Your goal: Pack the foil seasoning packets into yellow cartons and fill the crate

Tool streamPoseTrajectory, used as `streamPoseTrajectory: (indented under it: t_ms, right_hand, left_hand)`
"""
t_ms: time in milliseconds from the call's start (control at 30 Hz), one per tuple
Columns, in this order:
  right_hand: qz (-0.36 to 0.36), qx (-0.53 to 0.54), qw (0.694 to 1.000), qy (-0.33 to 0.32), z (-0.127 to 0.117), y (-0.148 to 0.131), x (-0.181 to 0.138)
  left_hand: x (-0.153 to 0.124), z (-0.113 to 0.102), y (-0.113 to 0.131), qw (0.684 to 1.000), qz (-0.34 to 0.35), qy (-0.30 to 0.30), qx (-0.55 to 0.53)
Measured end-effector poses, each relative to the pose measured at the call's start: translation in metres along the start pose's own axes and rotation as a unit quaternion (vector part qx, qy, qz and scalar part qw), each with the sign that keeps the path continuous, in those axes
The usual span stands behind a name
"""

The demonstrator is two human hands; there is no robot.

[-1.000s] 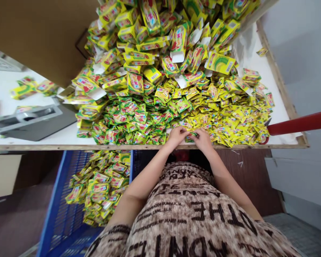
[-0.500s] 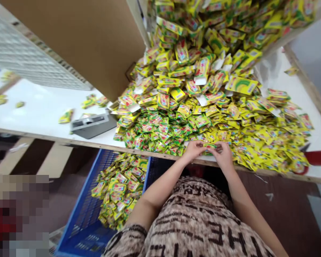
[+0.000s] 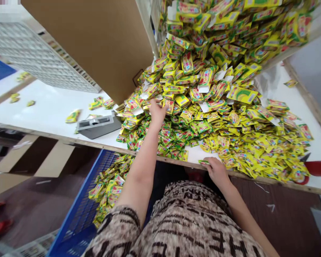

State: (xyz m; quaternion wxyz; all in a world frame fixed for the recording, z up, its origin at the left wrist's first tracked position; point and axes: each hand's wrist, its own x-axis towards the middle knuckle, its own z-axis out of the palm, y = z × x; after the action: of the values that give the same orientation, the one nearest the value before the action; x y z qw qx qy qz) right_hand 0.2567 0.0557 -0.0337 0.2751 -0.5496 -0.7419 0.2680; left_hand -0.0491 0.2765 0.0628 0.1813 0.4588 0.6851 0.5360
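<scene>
A big heap of yellow-green sachets (image 3: 246, 135) and small cartons (image 3: 203, 71) covers the white table (image 3: 50, 107). My left hand (image 3: 157, 110) is stretched far forward into the cartons at the heap's left side, fingers curled on a carton there. My right hand (image 3: 216, 169) rests at the table's front edge, fingers closed on a small stack of sachets (image 3: 204, 162).
A tall brown cardboard sheet (image 3: 96, 39) stands at the back left. A grey tape dispenser (image 3: 98, 125) lies on the table left of the heap. Below the table a blue crate (image 3: 77, 210) holds filled cartons. A red handle (image 3: 317, 167) sticks in at the right.
Both hands were together at the front edge on a stack of sachets. My left hand has since let go and reached forward into the cartons; my right hand stays with the stack.
</scene>
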Motion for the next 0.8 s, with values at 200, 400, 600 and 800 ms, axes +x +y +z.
streamPoseTrajectory:
  t_ms: [200,400,600,800]
  right_hand:
    - [0.115,0.173,0.970,0.128,-0.025,-0.017,0.019]
    - [0.066,0.140,0.957,0.245,-0.053,-0.040,0.067]
    - [0.056,-0.047,0.991,0.109,-0.062,-0.027,0.060]
    - [0.016,-0.124,0.986,-0.114,-0.084,-0.033,0.060]
  left_hand:
    - [-0.079,-0.014,-0.015,0.973,-0.022,-0.197,-0.115]
    - [-0.203,0.020,-0.014,0.889,-0.132,-0.375,-0.228]
    - [-0.246,0.043,-0.022,0.881,-0.178,-0.356,-0.257]
    - [-0.249,0.043,-0.019,0.865,-0.092,-0.443,-0.218]
